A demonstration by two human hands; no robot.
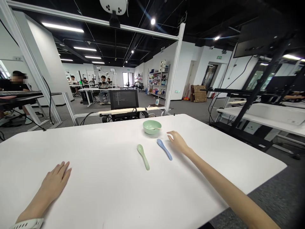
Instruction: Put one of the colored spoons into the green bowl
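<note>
"White tabletop [100, 197] under review. Findings, left to right, taking its middle as the dial's centre?"

"Left hand [54, 183], eight o'clock: palm down, fingers extended, grasping nothing. Light green spoon [143, 158], near the centre, head towards eleven. Green bowl [150, 131], between twelve and one, upright. Blue spoon [165, 149], two o'clock of the green one and apart from it, head also towards eleven. Right hand [176, 141], two o'clock: fingers loosely curved, nothing visible in the grip, near the bowl but apart from it."

"Progress?"

"Judged partway. One pale spoon [157, 128] rests in the bowl, handle over the rim at three o'clock. Two spoons, green and blue, lie outside."

"Edges and room?"

"Bowl stands near the far edge; a black mesh office chair [124, 99] is beyond, towards twelve. Right forearm [221, 183] crosses the near edge at four o'clock. Broad white surface lies between the left hand and the green spoon; more lies from the right hand towards three o'clock. Lateral room judged ample; beyond the bowl, tight."
</note>
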